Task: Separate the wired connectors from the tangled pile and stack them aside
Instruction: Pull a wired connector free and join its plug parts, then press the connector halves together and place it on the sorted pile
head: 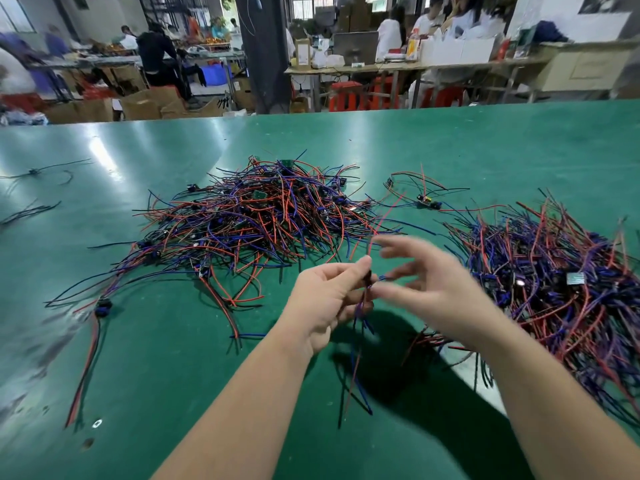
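wired connector in pinch of left hand; right hand blurred, grip unclear

Bare green worktop is lying open along the far strip and the lower left of the frame, where one loose wired connector is trailing. A tangled pile is filling the centre, a wire heap is crowding the right; stray wires are crossing the gap between.

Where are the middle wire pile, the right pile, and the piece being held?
Middle pile [256, 216]: head view, centre of the tangle.
Right pile [554, 289]: head view, middle of the heap.
Held piece [368, 275]: head view, its dark connector body.
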